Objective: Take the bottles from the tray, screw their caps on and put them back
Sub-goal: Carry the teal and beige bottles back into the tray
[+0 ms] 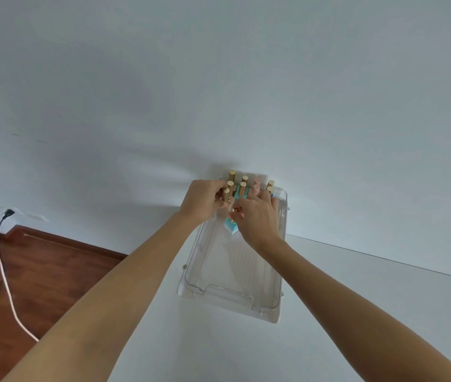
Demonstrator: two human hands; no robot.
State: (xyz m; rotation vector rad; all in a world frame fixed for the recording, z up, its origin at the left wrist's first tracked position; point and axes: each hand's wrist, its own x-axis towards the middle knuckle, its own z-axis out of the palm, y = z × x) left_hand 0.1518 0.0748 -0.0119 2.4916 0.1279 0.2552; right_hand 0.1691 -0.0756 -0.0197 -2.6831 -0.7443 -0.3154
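A clear plastic tray [231, 274] is seen on a white table [356, 312], its near half bare, with both of a person's forearms stretched over it toward the far end. There, the right hand [258, 216] is laid over a light blue bottle [231, 227] that lies tilted on the tray floor; its thumb and forefinger are pinched together at the bottle's upper end, while the other fingers are spread forward among the standing bottles. Whether a cap is held in that pinch cannot be told. Just to the left, the left hand [205, 199] is curled round a gold-capped bottle [227, 195] at the tray's far left. Beyond the hands, a cluster of gold-capped bottles [243, 183] is stood upright against the wall [218, 78]. The work is judged to be at the picking-up or returning stage, late in the task, most bottles being capped already. The next move is thought to call for a firm hold on the blue bottle and care not to topple its neighbours.
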